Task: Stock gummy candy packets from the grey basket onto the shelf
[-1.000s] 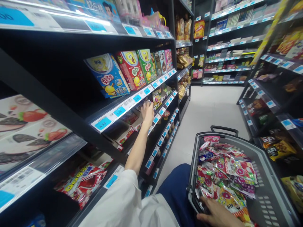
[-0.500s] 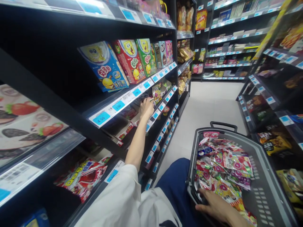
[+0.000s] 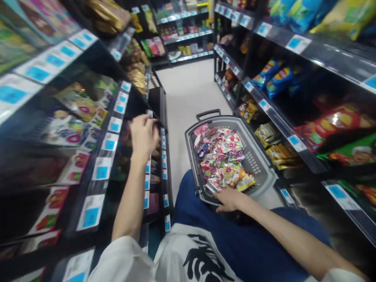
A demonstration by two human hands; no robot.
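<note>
My left hand is over the front of the left-hand shelves, its fingers bent and slightly apart. I see nothing in it, though its underside is hidden. Beside it, candy bags stand in display boxes behind a strip of price tags. My right hand grips the near rim of a grey shopping basket, thumb outside and fingers over the edge. Several shiny candy bags, mostly red, pink and yellow, lie heaped in the basket. It stands by my knees.
Shelves line both sides of a narrow aisle with a pale floor. On the right are blue chip bags and red snack bags. Gold packs hang farther along on the left. Another rack closes off the far end.
My view has swung right and down. My left hand has come out from the candy boxes to the shelf front. A yellow bag's printed face now shows in the basket near my right hand.
</note>
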